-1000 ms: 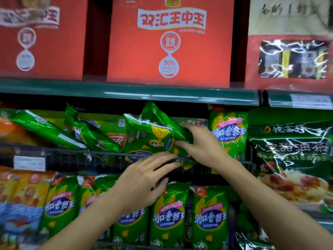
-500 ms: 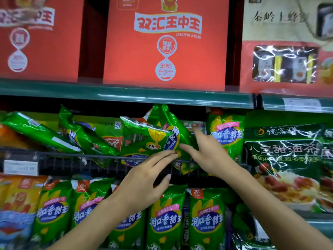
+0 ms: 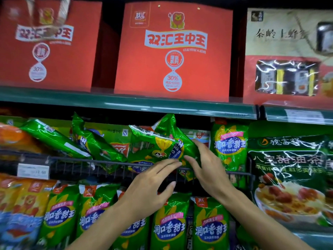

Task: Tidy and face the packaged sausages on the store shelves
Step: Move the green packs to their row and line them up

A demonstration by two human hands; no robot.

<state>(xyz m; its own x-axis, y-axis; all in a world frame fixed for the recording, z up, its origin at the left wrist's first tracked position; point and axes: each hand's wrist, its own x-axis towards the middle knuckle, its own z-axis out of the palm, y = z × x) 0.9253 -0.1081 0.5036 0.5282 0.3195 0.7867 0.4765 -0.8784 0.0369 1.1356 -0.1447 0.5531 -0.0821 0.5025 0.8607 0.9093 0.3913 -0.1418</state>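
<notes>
glossy plastic sausage packs point(image 3: 180, 141), wire rack point(image 3: 81, 162)

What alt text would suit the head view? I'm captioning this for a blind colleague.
Two bare hands reach to a wire-fronted store shelf: the right hand grips a tilted green sausage pack, and the left hand touches the packs beside it with straight fingers. More green packs slump to the left; one stands upright to the right. Red gift boxes sit on the shelf above.
</notes>
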